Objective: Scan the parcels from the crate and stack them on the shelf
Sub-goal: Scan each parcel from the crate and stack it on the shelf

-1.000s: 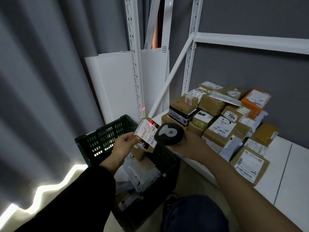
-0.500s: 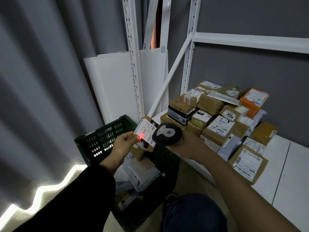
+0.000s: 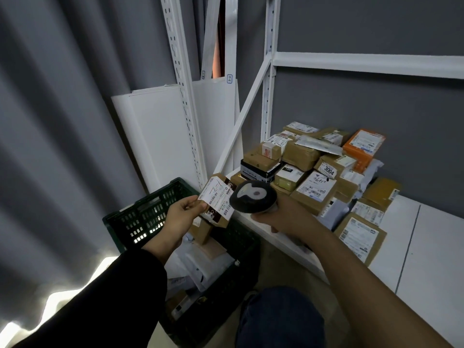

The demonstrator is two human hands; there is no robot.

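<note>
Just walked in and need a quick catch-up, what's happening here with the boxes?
A person is working through parcels. Their left hand holds a small brown parcel up by its edge, label facing the handheld scanner gripped in the right hand. This happens above the green crate, where more parcels lie. A pile of parcels already sits on the white shelf; the held one is not yet there.

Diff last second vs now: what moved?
The red scan light slid down the label of the small brown parcel, then went out. The left hand still pinches it, and the right hand still grips the round black scanner. The green plastic crate and shelf pile are unchanged.
</note>
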